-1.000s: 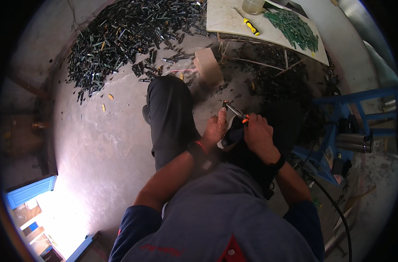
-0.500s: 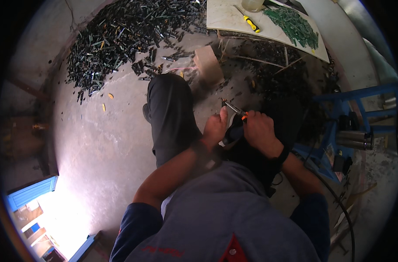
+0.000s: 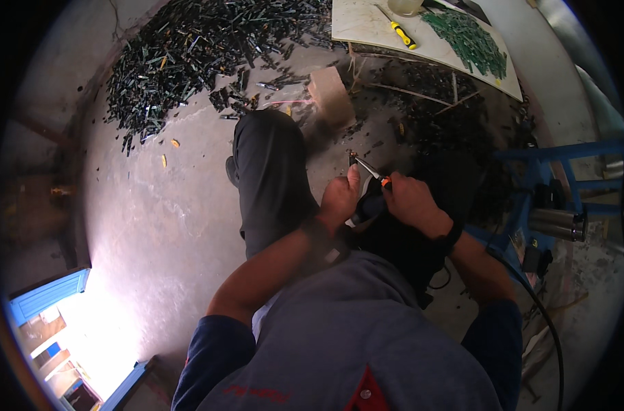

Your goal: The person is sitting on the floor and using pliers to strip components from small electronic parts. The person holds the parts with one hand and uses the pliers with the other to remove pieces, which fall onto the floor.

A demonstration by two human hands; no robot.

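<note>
Pinches a small dark piece [image 3: 353,162], tipped with a coppery fleck, between thumb and fingers of the left hand [image 3: 341,200], pressed together with the thumb extended along it. Wraps the right hand [image 3: 414,203] tightly around the orange handles of slim metal pliers [image 3: 374,173], pointing the tapered, shiny nose at the piece, right by the left thumb's tip. Too small to make out any bite of the nose on it. Has matte black trousers [image 3: 267,171] just left of the grip. Faces, beyond the grip, a tan rectangular block [image 3: 334,97] on smooth grey floor [image 3: 182,205], and farther left a heap [image 3: 195,61] of thin, glossy dark strips. Has, beyond and to the right, a flat pale board [image 3: 366,29] with a yellow-and-black screwdriver [image 3: 403,34], narrow green strips [image 3: 466,42] piled loosely and a round translucent container [image 3: 403,6]. Well to the right of the pliers, has a straight-barred blue frame [image 3: 565,164] near a shiny metal cylinder [image 3: 557,224].
</note>
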